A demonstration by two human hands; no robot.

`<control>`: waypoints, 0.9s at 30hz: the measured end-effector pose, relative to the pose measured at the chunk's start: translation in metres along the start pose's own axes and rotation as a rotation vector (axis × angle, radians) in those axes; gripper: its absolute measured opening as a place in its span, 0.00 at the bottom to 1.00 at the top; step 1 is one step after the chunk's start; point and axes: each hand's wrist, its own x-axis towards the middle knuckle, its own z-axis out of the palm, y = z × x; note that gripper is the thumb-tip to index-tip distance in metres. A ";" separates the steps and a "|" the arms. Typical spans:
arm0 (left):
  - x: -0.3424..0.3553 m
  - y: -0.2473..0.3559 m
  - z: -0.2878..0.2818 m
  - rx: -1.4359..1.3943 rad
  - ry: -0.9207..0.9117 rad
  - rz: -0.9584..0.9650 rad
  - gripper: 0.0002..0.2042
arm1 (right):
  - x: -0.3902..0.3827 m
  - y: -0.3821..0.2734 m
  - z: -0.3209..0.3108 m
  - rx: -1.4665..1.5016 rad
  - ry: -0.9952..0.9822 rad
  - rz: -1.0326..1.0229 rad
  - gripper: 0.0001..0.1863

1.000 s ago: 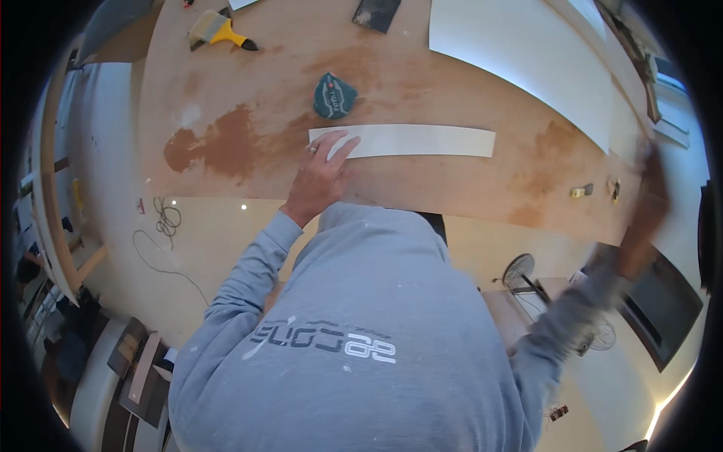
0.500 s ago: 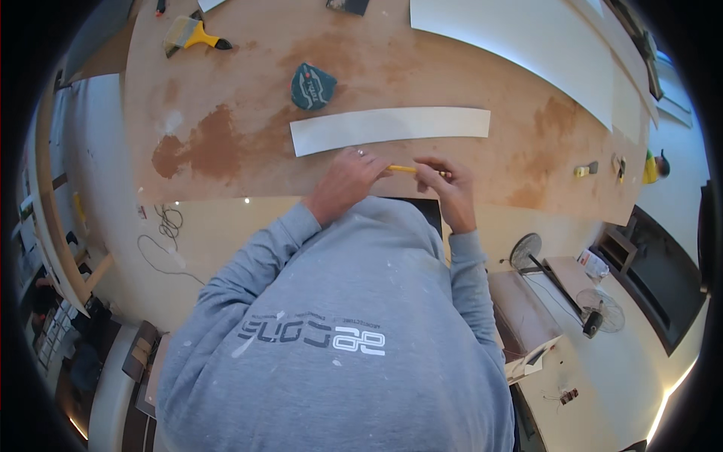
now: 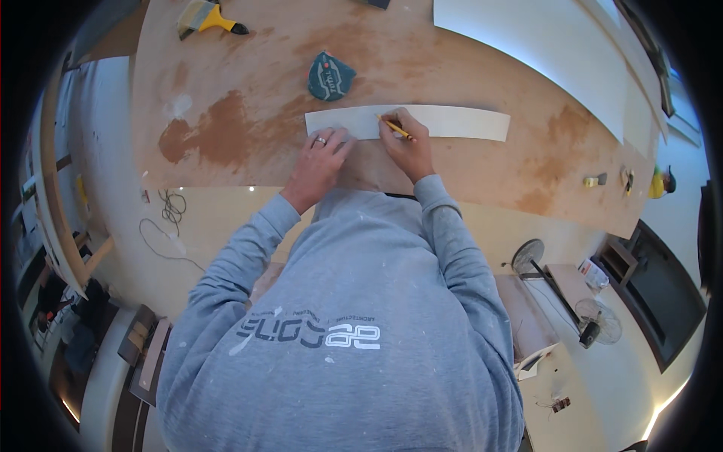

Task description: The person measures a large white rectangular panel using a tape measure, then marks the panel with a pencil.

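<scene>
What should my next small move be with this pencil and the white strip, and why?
Probably one short, light stroke: your right hand grips the yellow pencil, its tip at or just over the white strip, and your left hand is at the strip's near edge, toward the left end, seemingly steadying it. I can't tell whether the tip touches.

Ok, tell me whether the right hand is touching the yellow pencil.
Touching: in the head view, the right hand holds the yellow pencil in a writing grip.
</scene>
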 end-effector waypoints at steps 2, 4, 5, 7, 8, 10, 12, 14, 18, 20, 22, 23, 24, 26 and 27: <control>-0.001 0.001 -0.002 -0.016 -0.005 -0.013 0.26 | 0.001 0.006 0.008 -0.049 0.038 -0.026 0.06; -0.002 0.002 -0.003 -0.034 -0.007 -0.028 0.27 | 0.001 0.008 0.013 -0.105 -0.015 -0.044 0.06; -0.003 0.003 -0.004 -0.040 0.010 -0.028 0.27 | -0.001 0.007 0.012 -0.108 -0.020 -0.045 0.06; -0.004 0.003 -0.005 -0.050 0.032 -0.033 0.27 | -0.005 0.005 0.006 -0.118 -0.201 -0.080 0.06; -0.004 0.004 -0.005 -0.079 0.026 -0.044 0.28 | -0.003 0.008 0.002 -0.122 -0.205 -0.082 0.06; -0.006 0.003 -0.003 -0.110 0.022 -0.056 0.28 | 0.000 0.008 -0.003 -0.039 -0.063 0.012 0.06; -0.008 0.002 0.000 -0.146 0.037 -0.065 0.28 | 0.003 0.003 0.001 -0.034 -0.094 0.004 0.06; -0.006 0.003 -0.002 -0.143 0.040 -0.060 0.27 | 0.003 0.003 -0.001 -0.033 -0.119 -0.003 0.05; -0.004 0.002 -0.002 -0.150 0.034 -0.059 0.27 | 0.000 0.014 -0.005 -0.096 -0.110 0.059 0.04; -0.005 0.002 -0.002 -0.151 0.039 -0.058 0.27 | 0.004 0.010 -0.005 -0.041 -0.097 0.073 0.04; -0.005 0.002 -0.001 -0.151 0.045 -0.059 0.27 | 0.009 0.007 -0.002 0.022 0.065 0.080 0.05; -0.005 0.003 0.000 -0.154 0.045 -0.065 0.28 | 0.007 0.008 -0.003 0.023 0.064 0.080 0.05; -0.006 0.003 0.001 -0.157 0.045 -0.071 0.28 | 0.005 0.009 -0.007 -0.063 -0.004 0.081 0.05; -0.005 0.003 0.000 -0.152 0.043 -0.063 0.28 | 0.002 0.014 -0.009 -0.148 -0.065 0.082 0.04; -0.004 0.003 -0.001 -0.147 0.042 -0.057 0.28 | 0.003 0.017 -0.009 -0.106 -0.070 0.065 0.04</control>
